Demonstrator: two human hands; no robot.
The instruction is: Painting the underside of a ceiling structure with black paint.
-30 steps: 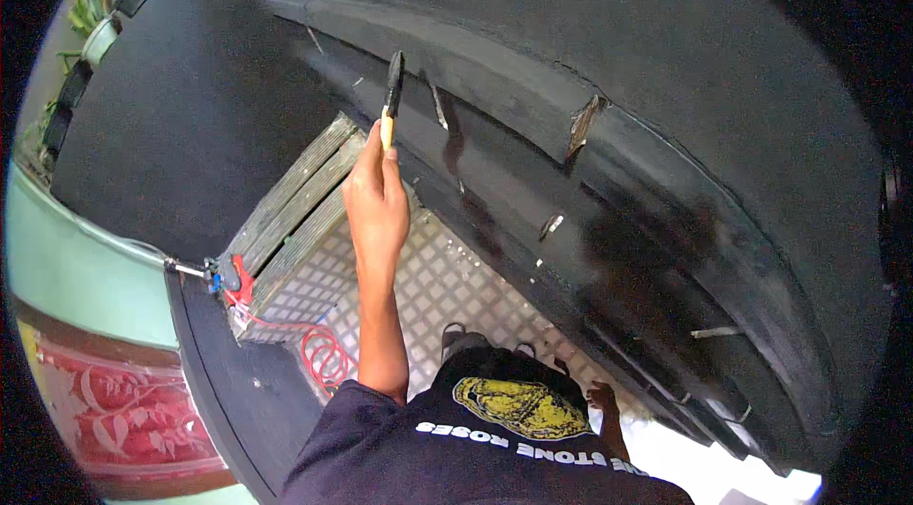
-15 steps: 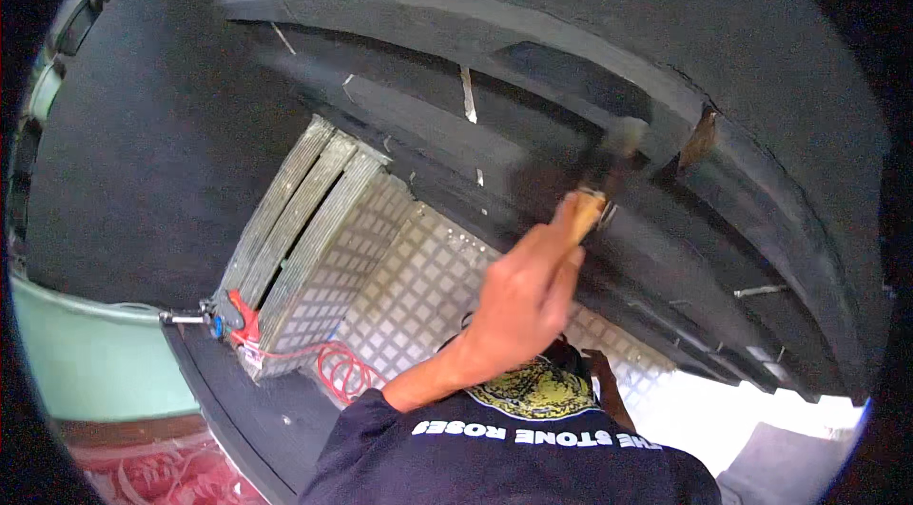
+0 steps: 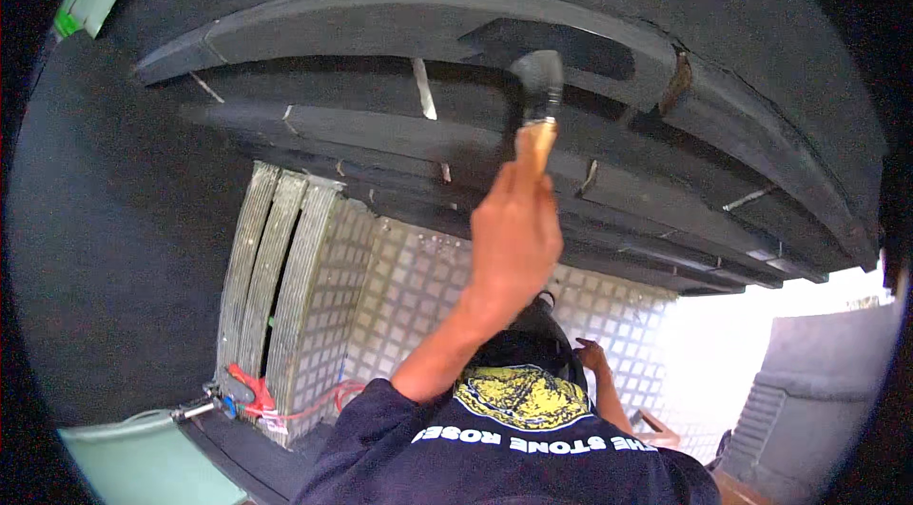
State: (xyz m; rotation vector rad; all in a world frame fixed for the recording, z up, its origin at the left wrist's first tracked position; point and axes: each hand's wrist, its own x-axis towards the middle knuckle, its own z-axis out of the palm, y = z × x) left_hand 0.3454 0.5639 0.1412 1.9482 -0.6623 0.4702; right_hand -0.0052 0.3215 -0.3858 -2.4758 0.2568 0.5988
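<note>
My left hand is closed round the wooden handle of a paintbrush with dark bristles, raised over a dark curved ledge. Whether the bristles touch it I cannot tell. A darker, wet-looking patch is right of the bristles on the upper band. Pale strips cross the stepped dark bands below. My right hand is low beside my dark T-shirt, small in view, its fingers partly extended, with nothing visible in it.
A weathered slatted wooden block stands lower left, with a red-and-grey tool and red hose by it. Beneath are a grid-patterned tiled floor and a pale green panel. A grey block is at right.
My left hand has swung right with the brush, then up and slightly left. The view has shifted, so the ledge runs more level and the wooden block stands more upright.
</note>
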